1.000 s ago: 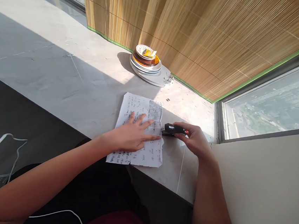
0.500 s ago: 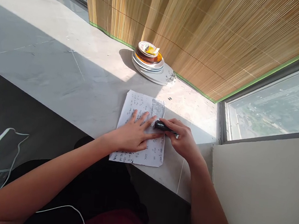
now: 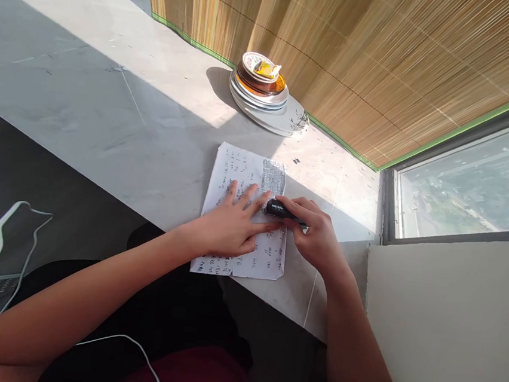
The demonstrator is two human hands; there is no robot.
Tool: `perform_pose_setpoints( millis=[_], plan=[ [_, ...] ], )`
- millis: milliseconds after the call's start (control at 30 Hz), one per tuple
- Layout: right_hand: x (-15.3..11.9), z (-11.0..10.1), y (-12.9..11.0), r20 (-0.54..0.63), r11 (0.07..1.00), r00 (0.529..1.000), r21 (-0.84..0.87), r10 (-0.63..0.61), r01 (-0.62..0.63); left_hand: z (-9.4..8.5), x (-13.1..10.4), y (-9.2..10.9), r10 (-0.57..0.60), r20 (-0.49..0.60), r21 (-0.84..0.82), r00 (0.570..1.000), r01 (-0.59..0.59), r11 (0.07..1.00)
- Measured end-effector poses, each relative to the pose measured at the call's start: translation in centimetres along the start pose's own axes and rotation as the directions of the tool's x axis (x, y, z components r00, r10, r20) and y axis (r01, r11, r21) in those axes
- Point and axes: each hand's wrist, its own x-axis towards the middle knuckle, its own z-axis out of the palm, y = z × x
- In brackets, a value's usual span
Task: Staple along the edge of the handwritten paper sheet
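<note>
With your left hand (image 3: pixel 231 229) spread flat on the paper (image 3: pixel 260 265) at the counter's (image 3: pixel 162 164) edge, squeeze the black stapler (image 3: pixel 278 208) clamped in your right hand (image 3: pixel 317 232) squarely over the paper's right side, left fingertips clear of its nose.

From my distant post I could read nothing for certain: the handwriting on the paper (image 3: pixel 261 258) and the pale marking on the black stapler (image 3: pixel 278 208) were too small.
</note>
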Motion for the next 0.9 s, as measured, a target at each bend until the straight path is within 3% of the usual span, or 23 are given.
perform_pose_setpoints(
  millis=[733,900],
  plan=[
    [0.11,0.40,0.13,0.002,0.998,1.000,-0.050,0.023,-0.022,0.04,0.25,0.51,-0.039,0.021,0.000,0.999,0.039,0.999],
    [-0.01,0.48,-0.22,0.033,0.984,0.998,-0.169,0.058,-0.052,0.25,0.16,0.39,-0.028,-0.021,-0.045,0.999,0.027,0.999]
  ],
)
